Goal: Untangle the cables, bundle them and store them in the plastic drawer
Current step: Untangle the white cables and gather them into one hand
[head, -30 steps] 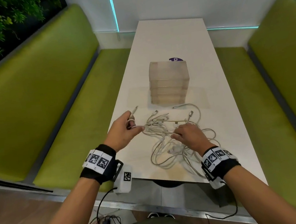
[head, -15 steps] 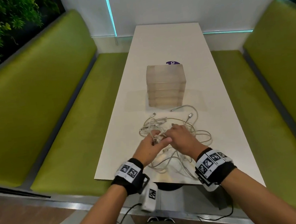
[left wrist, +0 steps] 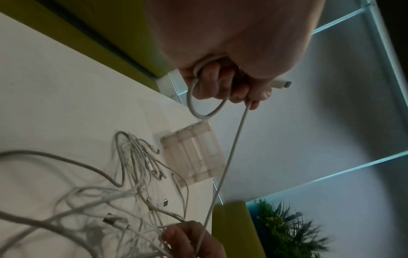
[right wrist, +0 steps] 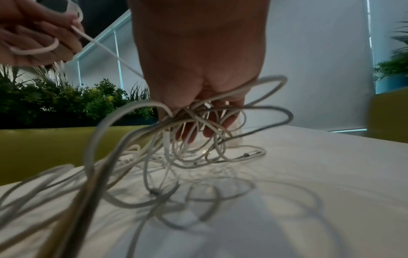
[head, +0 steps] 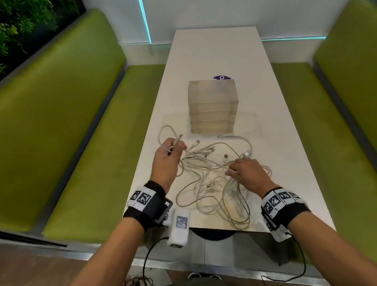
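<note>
Cables (head: pixel 212 182): tangled heap on table (head: pixel 274 134), near drawer (head: pixel 213 108). Left hand (head: pixel 168 158) grips one looped cable (left wrist: pixel 229 153). Right hand (head: pixel 246 171), fingers spread, presses heap.

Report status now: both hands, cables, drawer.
Left hand grips one white cable, loop coiled. Right hand holds down tangled white cable pile. Translucent plastic drawer unit closed.

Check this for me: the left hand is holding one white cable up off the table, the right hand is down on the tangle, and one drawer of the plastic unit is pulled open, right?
Not quite: the plastic drawer unit has every drawer shut, as the head view shows. The rest holds: the left hand grips one white cable raised above the table, and the right hand is down on the tangle.
</note>
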Motion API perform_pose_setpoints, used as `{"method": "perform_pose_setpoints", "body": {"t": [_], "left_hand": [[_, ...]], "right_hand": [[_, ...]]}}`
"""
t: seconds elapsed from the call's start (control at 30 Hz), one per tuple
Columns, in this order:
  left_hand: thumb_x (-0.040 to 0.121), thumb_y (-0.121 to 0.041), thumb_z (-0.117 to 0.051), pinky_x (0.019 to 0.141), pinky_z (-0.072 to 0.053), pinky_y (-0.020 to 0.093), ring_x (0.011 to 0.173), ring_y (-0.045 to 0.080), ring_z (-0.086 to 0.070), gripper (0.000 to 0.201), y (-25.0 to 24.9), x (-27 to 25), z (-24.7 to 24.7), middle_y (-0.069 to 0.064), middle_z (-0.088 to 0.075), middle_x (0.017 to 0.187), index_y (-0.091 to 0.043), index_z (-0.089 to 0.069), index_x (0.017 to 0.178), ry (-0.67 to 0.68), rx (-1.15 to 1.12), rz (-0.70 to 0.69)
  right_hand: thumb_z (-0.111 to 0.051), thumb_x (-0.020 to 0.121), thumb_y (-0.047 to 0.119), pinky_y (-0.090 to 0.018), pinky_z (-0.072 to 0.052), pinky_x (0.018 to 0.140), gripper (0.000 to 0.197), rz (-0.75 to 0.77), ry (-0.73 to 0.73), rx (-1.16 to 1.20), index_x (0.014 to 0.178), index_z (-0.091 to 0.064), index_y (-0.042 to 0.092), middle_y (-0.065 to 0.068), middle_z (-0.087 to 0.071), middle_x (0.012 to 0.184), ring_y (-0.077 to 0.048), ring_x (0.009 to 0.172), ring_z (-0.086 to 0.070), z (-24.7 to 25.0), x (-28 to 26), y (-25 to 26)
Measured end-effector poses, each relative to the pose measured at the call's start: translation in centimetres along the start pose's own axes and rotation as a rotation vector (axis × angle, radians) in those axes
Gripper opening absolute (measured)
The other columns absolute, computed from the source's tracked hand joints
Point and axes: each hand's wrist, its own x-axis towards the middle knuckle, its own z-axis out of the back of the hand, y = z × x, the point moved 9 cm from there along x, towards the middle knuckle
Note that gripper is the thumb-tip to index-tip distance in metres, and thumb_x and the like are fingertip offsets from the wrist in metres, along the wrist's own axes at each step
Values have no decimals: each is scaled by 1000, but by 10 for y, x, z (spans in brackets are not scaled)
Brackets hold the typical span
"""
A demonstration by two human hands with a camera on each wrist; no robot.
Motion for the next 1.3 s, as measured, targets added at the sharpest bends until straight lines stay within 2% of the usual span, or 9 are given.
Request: {"method": "perform_pose_setpoints", "body": {"t": [0.13,0.3,0.5,0.63,0.73,0.83,1.07,1.17,1.3], "left_hand": [[99,-21,-47,38,-22,15,41,0,-26,25,24,-2,29,-9,-33,54,-17,-55,76,-194,-156,107],[99,-22,-46,37,-21,16,39,2,-25,26,26,3,75,-9,-35,53,-18,-51,75,-429,-362,192],[95,-32,-53,51,-28,25,48,3,-35,28,15,-7,15,-10,-40,59,-16,-46,74,95,227,107],[85,-56,-56,63,-41,30,65,13,-51,37,30,-26,-45,-6,-56,75,-19,-52,89,370,478,106],[84,-57,-57,71,-46,35,74,19,-56,45,33,-28,-72,-1,-64,87,-22,-52,111,433,641,47],[90,-40,-58,79,-47,36,90,24,-59,45,34,-27,-85,2,-64,102,-20,-48,129,502,773,-15],[92,-45,-52,67,-37,31,93,26,-60,31,30,-18,-87,5,-65,99,-14,-57,96,563,1063,-167],[92,-42,-53,68,-41,33,91,27,-60,24,14,-11,-67,4,-66,96,-19,-58,88,460,940,-180],[92,-43,-54,58,-31,31,70,23,-50,29,-3,4,-26,-7,-51,65,-22,-45,73,315,896,-153]], "right_hand": [[-54,91,44,-36,-33,86,33,83,-81,-7,95,-70,16,0,-66,104,-24,105,-52,14,1,7],[-42,92,49,-37,-31,86,37,-17,-38,-30,91,-70,25,5,-67,101,-22,106,-52,4,-7,-24],[-52,94,28,-36,-30,86,18,-3,-55,-18,101,-66,19,0,-66,109,-26,108,-49,4,-2,-10],[-54,91,31,-38,-36,79,23,153,-162,-3,86,-64,11,-5,-68,91,-30,93,-54,18,-3,23],[-37,84,32,-43,-43,71,32,270,-194,30,78,-61,11,-6,-64,78,-32,80,-55,24,-10,49],[-36,83,25,-45,-49,71,35,347,-197,53,81,-67,8,-6,-67,80,-33,77,-57,24,-12,63],[-42,85,30,-33,-38,72,33,417,-306,36,84,-70,13,-3,-66,82,-18,83,-42,29,-15,58],[-59,86,24,-36,-43,75,17,300,-213,30,94,-66,11,-6,-63,98,-28,90,-54,19,-8,28],[-62,87,19,-36,-41,77,8,109,-101,31,94,-65,15,-3,-60,111,-30,96,-55,1,-7,-18]]}}
